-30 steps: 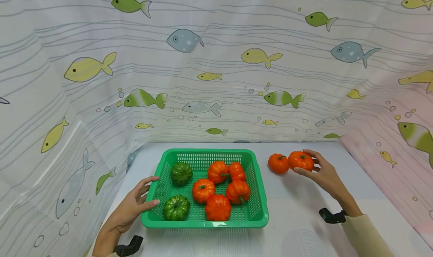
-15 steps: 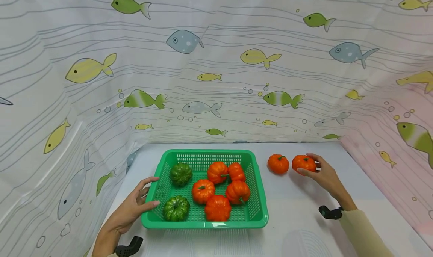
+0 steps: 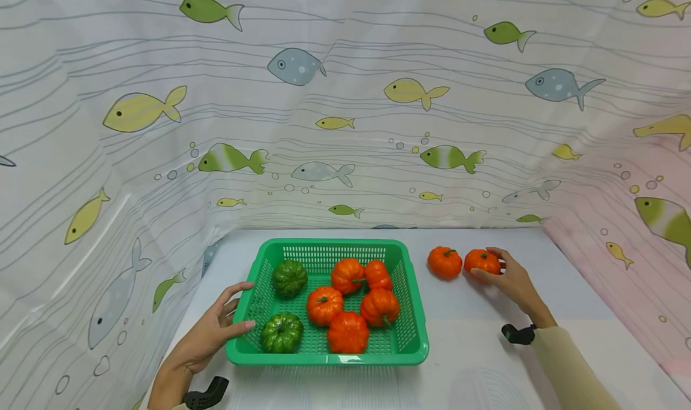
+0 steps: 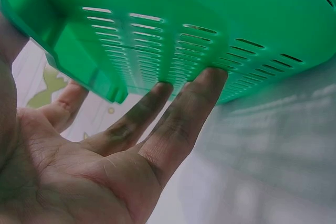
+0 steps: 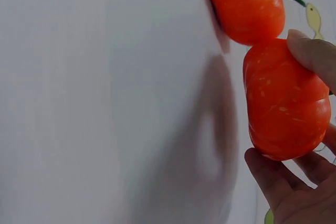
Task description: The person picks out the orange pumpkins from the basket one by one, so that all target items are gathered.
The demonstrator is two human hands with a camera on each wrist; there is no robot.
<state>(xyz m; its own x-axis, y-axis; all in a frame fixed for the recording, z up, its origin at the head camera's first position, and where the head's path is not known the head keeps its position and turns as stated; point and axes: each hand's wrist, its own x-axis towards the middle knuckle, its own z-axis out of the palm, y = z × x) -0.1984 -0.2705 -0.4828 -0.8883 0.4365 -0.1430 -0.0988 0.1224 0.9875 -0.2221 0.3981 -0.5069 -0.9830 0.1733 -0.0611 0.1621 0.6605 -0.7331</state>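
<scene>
A green basket (image 3: pixel 329 358) holds two green pumpkins (image 3: pixel 282 332) and several orange ones (image 3: pixel 348 332). The left hand (image 3: pixel 207 332) is at the basket's left side, thumb over the rim; in the left wrist view its fingertips (image 4: pixel 212 77) touch the slotted wall (image 4: pixel 252 19). The right hand (image 3: pixel 513 281) grips an orange pumpkin (image 3: pixel 482 263) at the right, thumb on one side and fingers on the other, also seen in the right wrist view (image 5: pixel 286 100). Just left of it another orange pumpkin (image 3: pixel 445 262) rests on the table.
The white table (image 3: pixel 464 350) runs back to a curtain (image 3: pixel 378 128) printed with fish, which also stands along both sides. The basket takes up the middle left of the table. Each wrist wears a black device.
The right hand has moved slightly right and down with its pumpkin, away from the neighbouring one, in the head view. The left hand and the basket have stayed in place.
</scene>
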